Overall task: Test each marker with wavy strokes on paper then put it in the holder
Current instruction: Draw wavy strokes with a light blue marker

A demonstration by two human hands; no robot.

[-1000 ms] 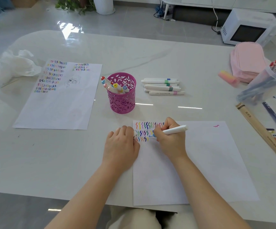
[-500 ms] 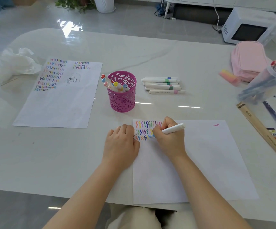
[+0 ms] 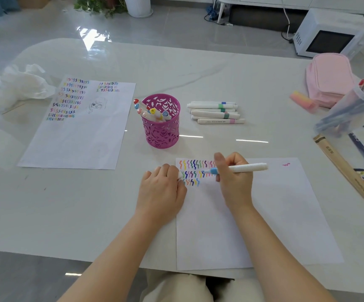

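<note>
My right hand (image 3: 234,179) grips a white marker (image 3: 248,168) with a light blue tip, held nearly level just above the near sheet of paper (image 3: 263,214). Rows of coloured wavy strokes fill that sheet's top left corner. My left hand (image 3: 161,192) rests at the sheet's left edge, fingers curled; a small white thing shows at its fingertips, and I cannot tell what it is. The magenta holder (image 3: 162,131) stands beyond the sheet with several markers in it. Several white markers (image 3: 216,112) lie in a pile to the holder's right.
A second sheet (image 3: 78,127) covered in strokes lies at the left, with crumpled white tissue (image 3: 20,86) behind it. A pink pouch (image 3: 329,77), a pink eraser (image 3: 303,101), a clear box of pens (image 3: 350,110) and a wooden ruler (image 3: 348,173) crowd the right side.
My right hand has lifted the marker's tip off the strokes and turned the marker more level. The left hand stays at the sheet's edge.
</note>
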